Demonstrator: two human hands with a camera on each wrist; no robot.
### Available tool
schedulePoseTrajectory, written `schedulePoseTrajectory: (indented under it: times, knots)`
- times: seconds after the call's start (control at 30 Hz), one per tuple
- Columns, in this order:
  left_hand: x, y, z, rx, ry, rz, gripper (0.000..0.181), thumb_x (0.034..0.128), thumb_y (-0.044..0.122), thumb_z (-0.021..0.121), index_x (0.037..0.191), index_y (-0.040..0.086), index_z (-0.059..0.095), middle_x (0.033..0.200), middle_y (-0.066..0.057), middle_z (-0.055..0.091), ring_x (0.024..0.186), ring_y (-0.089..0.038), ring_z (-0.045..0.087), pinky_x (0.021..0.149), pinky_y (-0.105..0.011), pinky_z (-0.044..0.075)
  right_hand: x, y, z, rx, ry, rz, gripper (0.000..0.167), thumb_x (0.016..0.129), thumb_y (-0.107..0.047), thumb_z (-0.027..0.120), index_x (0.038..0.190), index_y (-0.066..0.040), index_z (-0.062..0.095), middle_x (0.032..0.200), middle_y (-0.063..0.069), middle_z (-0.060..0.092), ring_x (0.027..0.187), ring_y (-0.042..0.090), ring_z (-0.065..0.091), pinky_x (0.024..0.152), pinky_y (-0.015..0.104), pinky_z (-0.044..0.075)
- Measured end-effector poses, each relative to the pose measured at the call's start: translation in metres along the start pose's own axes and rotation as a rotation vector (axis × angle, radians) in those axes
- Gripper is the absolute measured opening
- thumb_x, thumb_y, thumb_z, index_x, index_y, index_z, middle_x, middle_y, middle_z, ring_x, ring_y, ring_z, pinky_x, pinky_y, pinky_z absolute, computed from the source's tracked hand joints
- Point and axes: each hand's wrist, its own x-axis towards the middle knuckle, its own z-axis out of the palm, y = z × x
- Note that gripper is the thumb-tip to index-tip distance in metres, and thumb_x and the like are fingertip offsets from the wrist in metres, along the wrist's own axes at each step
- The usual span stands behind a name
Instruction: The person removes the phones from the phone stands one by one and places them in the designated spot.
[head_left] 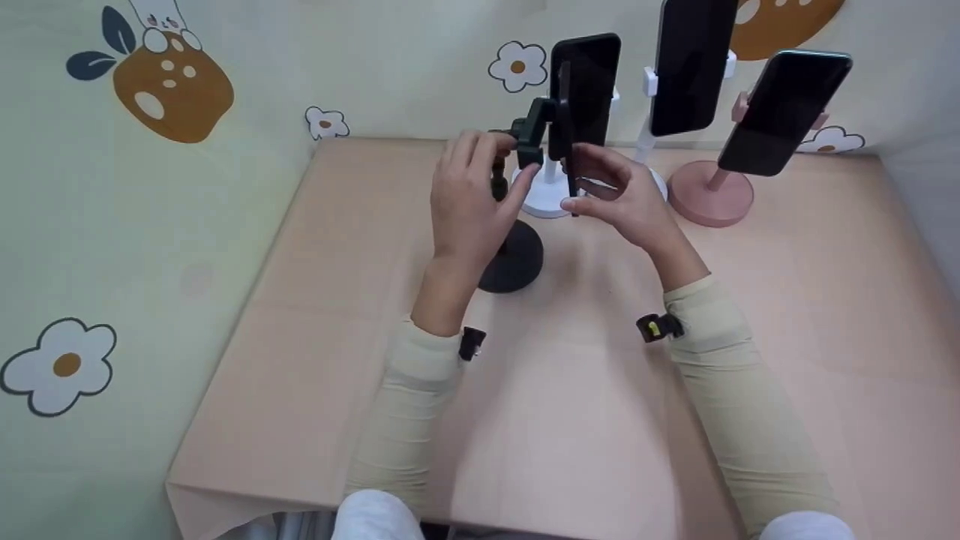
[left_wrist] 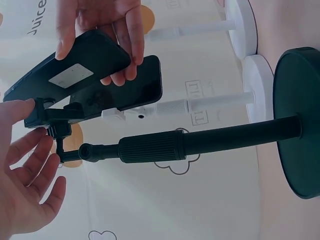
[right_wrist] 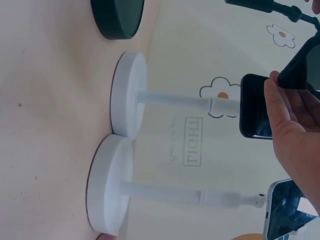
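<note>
My right hand point(head_left: 622, 191) holds a black smartphone point(left_wrist: 102, 52) by its edges, between thumb and fingers. In the head view the phone is seen nearly edge-on; the left wrist view shows a white label on its back. The phone's back lies against the clamp point(left_wrist: 42, 116) of a black phone stand point(head_left: 521, 262). My left hand point(head_left: 469, 199) grips that clamp, its thumb on the outer side and its fingers by the joint behind. The stand's round base rests on the table. Whether the clamp's arms enclose the phone I cannot tell.
Behind, two white stands point(right_wrist: 129, 95) hold phones, one phone point(head_left: 592, 75) partly covered by the held one. A pink stand point(head_left: 711, 195) on the right bears another phone point(head_left: 785, 112). A patterned wall point(head_left: 405, 67) closes off the table's point(head_left: 322, 360) back.
</note>
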Motion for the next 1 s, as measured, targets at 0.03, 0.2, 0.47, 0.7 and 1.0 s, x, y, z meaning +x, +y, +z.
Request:
schedulePoseTrajectory:
  times: [0.03, 0.2, 0.47, 0.7, 1.0]
  knots:
    - [0.0, -0.001, 0.0, -0.004, 0.005, 0.001, 0.038, 0.0959, 0.041, 0.065, 0.119, 0.01, 0.066, 0.111, -0.005, 0.064, 0.103, -0.021, 0.054, 0.092, -0.029, 0.046, 0.0, 0.001, -0.001, -0.002, 0.0, 0.002, 0.07, 0.083, 0.001, 0.077, 0.146, -0.001, 0.046, 0.145, 0.016, 0.053, 0.136, 0.026, 0.052, 0.115, 0.036, 0.042]
    - [0.0, -0.007, 0.001, -0.02, 0.039, 0.008, 0.04, 0.0945, 0.04, 0.067, 0.12, 0.009, 0.065, 0.115, -0.006, 0.062, 0.109, -0.02, 0.053, 0.099, -0.028, 0.044, -0.002, 0.003, -0.003, -0.008, 0.003, 0.002, 0.071, 0.083, 0.001, 0.077, 0.146, 0.0, 0.046, 0.146, 0.017, 0.053, 0.137, 0.028, 0.052, 0.114, 0.037, 0.042]
    - [-0.002, -0.015, 0.001, -0.083, 0.044, -0.067, 0.055, 0.0921, 0.04, 0.07, 0.131, 0.005, 0.054, 0.129, -0.008, 0.059, 0.126, -0.019, 0.052, 0.113, -0.024, 0.038, -0.005, 0.004, -0.006, -0.011, 0.018, 0.004, 0.071, 0.082, 0.003, 0.077, 0.146, 0.001, 0.046, 0.146, 0.018, 0.053, 0.136, 0.029, 0.052, 0.113, 0.037, 0.043]
    - [-0.005, -0.023, 0.004, -0.125, -0.014, -0.155, 0.058, 0.0917, 0.037, 0.071, 0.136, 0.006, 0.051, 0.137, -0.005, 0.058, 0.134, -0.017, 0.05, 0.117, -0.024, 0.036, -0.007, 0.007, -0.008, -0.001, 0.03, 0.002, 0.071, 0.081, 0.005, 0.077, 0.145, 0.001, 0.046, 0.145, 0.018, 0.053, 0.134, 0.025, 0.054, 0.113, 0.035, 0.043]
    - [-0.008, -0.035, 0.015, -0.149, -0.175, -0.323, 0.051, 0.0914, 0.035, 0.072, 0.135, 0.014, 0.054, 0.14, 0.0, 0.059, 0.134, -0.017, 0.052, 0.113, -0.03, 0.042, -0.008, 0.01, -0.01, 0.017, 0.046, 0.015, 0.072, 0.079, 0.008, 0.077, 0.145, 0.003, 0.045, 0.143, 0.021, 0.053, 0.129, 0.017, 0.057, 0.113, 0.034, 0.044]
